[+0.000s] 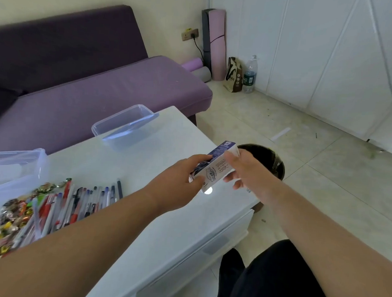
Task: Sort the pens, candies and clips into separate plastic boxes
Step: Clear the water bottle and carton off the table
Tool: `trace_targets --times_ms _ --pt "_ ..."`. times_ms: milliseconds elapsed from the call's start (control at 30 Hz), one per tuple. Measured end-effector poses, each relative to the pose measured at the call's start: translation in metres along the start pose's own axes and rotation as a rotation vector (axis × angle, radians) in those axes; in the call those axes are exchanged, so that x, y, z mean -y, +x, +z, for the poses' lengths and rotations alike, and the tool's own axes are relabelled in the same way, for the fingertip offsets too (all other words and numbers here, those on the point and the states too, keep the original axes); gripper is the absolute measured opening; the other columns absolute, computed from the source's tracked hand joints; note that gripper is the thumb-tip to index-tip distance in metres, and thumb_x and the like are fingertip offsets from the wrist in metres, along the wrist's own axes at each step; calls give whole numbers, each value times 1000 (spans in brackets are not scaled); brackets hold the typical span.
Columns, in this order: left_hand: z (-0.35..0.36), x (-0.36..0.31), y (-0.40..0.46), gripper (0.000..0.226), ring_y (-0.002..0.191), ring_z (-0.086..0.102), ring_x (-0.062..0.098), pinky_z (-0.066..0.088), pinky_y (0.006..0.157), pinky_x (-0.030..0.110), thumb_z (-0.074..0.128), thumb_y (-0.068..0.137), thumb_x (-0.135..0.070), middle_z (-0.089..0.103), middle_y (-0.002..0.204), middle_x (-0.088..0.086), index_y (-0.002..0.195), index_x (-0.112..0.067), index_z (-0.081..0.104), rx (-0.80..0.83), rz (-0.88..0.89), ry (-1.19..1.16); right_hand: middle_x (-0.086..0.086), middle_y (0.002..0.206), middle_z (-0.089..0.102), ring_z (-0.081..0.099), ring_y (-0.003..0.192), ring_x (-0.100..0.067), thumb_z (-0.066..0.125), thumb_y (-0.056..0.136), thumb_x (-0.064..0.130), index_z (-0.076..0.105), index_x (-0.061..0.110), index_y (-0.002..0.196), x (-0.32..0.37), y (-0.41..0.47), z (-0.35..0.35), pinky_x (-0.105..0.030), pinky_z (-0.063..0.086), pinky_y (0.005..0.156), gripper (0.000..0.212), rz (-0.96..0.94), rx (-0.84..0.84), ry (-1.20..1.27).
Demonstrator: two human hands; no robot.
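A white and blue cardboard box (216,167) is held above the table's right edge. My left hand (180,181) grips its near end and my right hand (243,170) grips its far end. A pile of pens (77,204) lies at the left of the white table (157,213), with wrapped candies (10,217) heaped beside it at the far left. One clear plastic box (125,121) stands at the table's back edge. Another clear plastic box (16,164) sits at the left edge. I cannot make out any clips.
A dark round bin (270,159) stands on the floor just past the table's right edge, below my hands. A purple sofa (93,78) runs behind the table. By the wall stand rolled mats (216,42), a paper bag (233,75) and a water bottle (250,74).
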State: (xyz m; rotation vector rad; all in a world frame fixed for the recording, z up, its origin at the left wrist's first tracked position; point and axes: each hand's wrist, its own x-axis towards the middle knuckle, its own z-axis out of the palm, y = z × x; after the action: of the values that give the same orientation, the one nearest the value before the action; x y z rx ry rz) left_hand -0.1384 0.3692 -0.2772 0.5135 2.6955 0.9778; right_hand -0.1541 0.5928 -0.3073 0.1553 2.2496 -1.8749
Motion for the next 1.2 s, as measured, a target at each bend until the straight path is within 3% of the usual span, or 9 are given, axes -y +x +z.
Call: trace_targets --times_ms 200,300,433,567,633,767,967,1100,1200 --pt "7 1 4 41 85 59 -6 50 53 9 48 99 -50 53 102 -42 121 -79 28 18 -32 -60 -11 94 77 62 63 -19 80 82 51 60 16 114 -12 0 2 -28 46 50 52 102 70 234" --pt "11 8 8 64 109 57 3 56 80 24 59 92 -60 49 132 -25 141 -62 19 17 -110 -211 -8 87 76 62 57 -18 77 90 43 65 12 109 -21 4 -7 -28 45 48 37 154 -26 284" --pt "18 29 3 95 148 28 17 33 114 40 56 80 -79 19 165 -13 155 -45 8 54 -185 -102 -7 88 78 66 60 -18 76 91 41 73 15 101 -31 14 -33 -27 52 51 27 260 -262 566" --pt "35 61 -12 101 152 -16 9 -5 122 34 43 82 -82 -17 167 -12 158 -39 -8 245 -133 341 -8 96 80 73 85 -24 71 92 47 67 14 109 -43 34 -61 -41 62 73 37 333 -408 725" --pt "47 70 -17 103 146 -30 6 -16 119 34 30 79 -87 -30 162 -13 157 -38 -16 264 -99 496 -11 103 75 69 96 -28 66 93 55 62 12 119 -52 41 -67 -48 60 84 50 410 -430 608" --pt "50 73 -15 104 144 -32 7 -19 118 35 23 77 -91 -33 160 -13 156 -38 -20 265 -100 552 -6 120 59 57 109 -28 61 93 61 52 11 143 -70 35 -62 -41 52 90 71 536 -344 -78" --pt "43 69 -16 92 149 -27 10 -14 122 38 30 89 -80 -30 162 -13 156 -39 -17 318 -104 539 5 128 60 62 106 -16 60 94 50 52 27 143 -25 15 -18 -36 52 87 54 117 -138 -454" --pt "24 66 -29 65 154 -3 11 -3 123 38 36 98 -64 -4 169 -13 156 -45 13 273 -80 494 17 122 56 53 114 -14 57 92 53 59 39 126 -1 -6 15 -46 47 102 37 -82 -138 -746" --pt "-2 71 -49 48 152 16 17 7 120 41 39 98 -60 16 166 -12 145 -47 39 200 -108 468 19 115 60 58 103 -6 57 95 46 59 40 115 8 -13 36 -37 51 95 21 -81 -1 -732"
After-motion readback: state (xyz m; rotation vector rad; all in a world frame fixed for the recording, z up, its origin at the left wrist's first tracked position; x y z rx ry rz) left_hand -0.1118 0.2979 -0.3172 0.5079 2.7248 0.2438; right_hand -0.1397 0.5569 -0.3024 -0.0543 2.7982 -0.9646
